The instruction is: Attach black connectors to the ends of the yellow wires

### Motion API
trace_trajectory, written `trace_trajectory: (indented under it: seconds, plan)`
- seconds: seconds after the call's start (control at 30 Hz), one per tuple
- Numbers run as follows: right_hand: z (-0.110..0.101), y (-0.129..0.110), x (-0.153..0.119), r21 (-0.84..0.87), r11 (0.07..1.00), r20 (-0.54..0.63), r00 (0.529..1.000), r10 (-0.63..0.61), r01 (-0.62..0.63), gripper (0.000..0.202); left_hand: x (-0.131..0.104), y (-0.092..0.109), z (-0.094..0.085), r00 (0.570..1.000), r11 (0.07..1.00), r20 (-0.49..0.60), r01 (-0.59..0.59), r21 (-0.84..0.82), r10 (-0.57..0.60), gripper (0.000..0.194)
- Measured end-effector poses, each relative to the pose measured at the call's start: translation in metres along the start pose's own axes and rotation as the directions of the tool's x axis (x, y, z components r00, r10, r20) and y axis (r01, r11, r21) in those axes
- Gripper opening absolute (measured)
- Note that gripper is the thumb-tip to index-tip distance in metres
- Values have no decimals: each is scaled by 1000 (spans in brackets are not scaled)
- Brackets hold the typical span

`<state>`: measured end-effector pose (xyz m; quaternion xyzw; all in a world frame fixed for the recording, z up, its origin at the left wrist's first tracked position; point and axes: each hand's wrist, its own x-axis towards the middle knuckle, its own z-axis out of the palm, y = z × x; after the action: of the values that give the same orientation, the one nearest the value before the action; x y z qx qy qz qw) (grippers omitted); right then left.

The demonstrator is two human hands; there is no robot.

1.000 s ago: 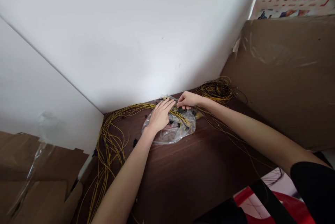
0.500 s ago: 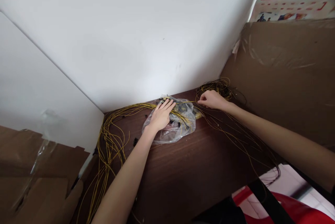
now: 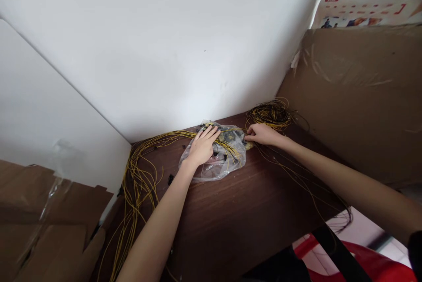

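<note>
My left hand point(image 3: 203, 143) lies flat, fingers a little apart, on a clear plastic bag point(image 3: 216, 170) and on yellow wires point(image 3: 178, 133) that run across it. Small black pieces point(image 3: 225, 158) show in and around the bag. At the bag's right edge, my right hand point(image 3: 259, 135) has its fingers pinched together beside a thin yellow wire; what the fingertips hold is too small to make out. Behind this hand sits a coiled bundle of yellow and black wires point(image 3: 272, 113).
A brown table point(image 3: 237, 216) bears everything, against a white wall. More yellow wires point(image 3: 132, 185) hang in loops at its left. Cardboard stands at the left point(image 3: 42, 211) and a large cardboard box point(image 3: 356, 97) at the right. A red stool point(image 3: 372, 260) is below right.
My right hand has moved slightly left and down, from near the wire coil to the bag's right edge. My left hand has stayed on the bag.
</note>
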<state>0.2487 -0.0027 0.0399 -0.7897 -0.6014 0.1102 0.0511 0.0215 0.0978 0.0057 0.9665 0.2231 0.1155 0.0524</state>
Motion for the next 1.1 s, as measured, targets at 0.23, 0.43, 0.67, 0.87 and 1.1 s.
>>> trace_trajectory:
  seconds: [0.23, 0.43, 0.67, 0.87, 1.1]
  plan:
    - [0, 8, 13, 233, 971, 140, 990, 20, -52, 24, 0, -1, 1, 1000, 1000, -5, -10, 15, 10, 62]
    - [3, 7, 11, 310, 945, 172, 984, 56, -108, 22, 0, -1, 1, 1000, 1000, -13, -9, 21, 9, 62]
    - [-2, 13, 9, 525, 848, 130, 991, 1, -70, 18, 1, -1, 1, 1000, 1000, 8, 12, 13, -12, 62]
    - [-8, 27, 4, 799, 560, 308, 949, -64, -222, 34, 1, -1, 1, 1000, 1000, 13, 18, 18, -18, 62]
    - [-25, 32, -2, 875, 382, 380, 912, -157, -299, 33, 7, -4, -5, 998, 999, 63, 0, -38, 3, 62]
